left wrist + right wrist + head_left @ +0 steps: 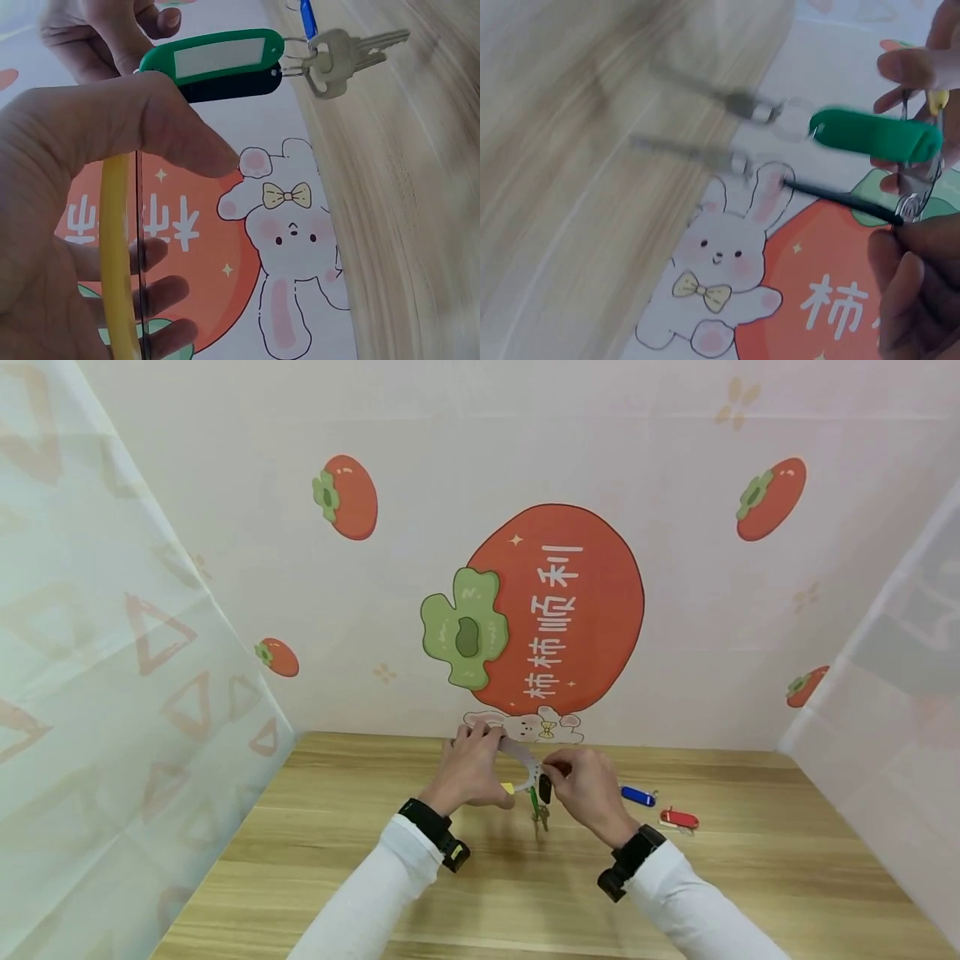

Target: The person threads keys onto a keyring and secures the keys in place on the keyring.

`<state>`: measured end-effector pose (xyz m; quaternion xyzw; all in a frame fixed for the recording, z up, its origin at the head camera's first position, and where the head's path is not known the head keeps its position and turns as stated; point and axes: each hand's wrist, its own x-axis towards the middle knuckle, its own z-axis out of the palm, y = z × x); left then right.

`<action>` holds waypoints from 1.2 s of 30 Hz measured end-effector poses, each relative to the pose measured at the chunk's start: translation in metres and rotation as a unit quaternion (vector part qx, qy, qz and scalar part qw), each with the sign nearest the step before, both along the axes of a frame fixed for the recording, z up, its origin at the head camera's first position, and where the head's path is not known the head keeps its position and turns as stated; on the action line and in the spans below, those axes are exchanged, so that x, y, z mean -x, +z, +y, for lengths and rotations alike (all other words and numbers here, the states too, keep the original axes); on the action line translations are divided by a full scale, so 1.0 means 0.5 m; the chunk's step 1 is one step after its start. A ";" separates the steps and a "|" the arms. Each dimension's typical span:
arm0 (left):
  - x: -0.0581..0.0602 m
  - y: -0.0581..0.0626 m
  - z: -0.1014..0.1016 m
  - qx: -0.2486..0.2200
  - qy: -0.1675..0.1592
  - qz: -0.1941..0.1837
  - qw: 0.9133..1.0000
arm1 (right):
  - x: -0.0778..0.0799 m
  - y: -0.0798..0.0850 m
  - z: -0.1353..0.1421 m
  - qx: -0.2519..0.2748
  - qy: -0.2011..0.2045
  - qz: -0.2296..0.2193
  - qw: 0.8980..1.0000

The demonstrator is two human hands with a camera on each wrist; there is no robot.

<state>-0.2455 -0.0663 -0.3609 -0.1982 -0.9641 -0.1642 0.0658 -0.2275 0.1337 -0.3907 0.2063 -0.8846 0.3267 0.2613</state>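
Observation:
My left hand (472,766) grips a ring-shaped piece (531,762), pale and partly see-through, with a yellow part (115,255) by the thumb and palm. A green key tag (874,135) hangs from the piece's right side, a silver key (337,64) dangling at its lower end. Close beside it hangs a black key tag (545,788), also with a key (697,155). At the top end of the black tag, my right hand (588,789) pinches with thumb and fingertips, by a small metal loop (909,206). Whether that loop is joined to the ring-shaped piece, I cannot tell.
A blue key tag (638,796) and a red key tag (679,818) lie on the wooden table (337,860), right of my right hand. Behind the table rises a printed backdrop (420,435), with pale sheets (112,610) at the sides.

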 end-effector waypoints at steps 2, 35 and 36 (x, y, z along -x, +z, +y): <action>0.000 0.002 -0.001 0.001 -0.004 -0.001 1.000 | 0.002 -0.002 0.002 -0.019 0.010 0.025 0.999; -0.003 0.007 -0.004 0.017 -0.029 -0.015 0.999 | -0.001 0.006 0.006 -0.100 0.035 0.026 0.994; -0.003 0.008 -0.004 0.016 -0.030 -0.018 0.999 | -0.002 0.006 0.006 -0.109 0.036 0.039 0.993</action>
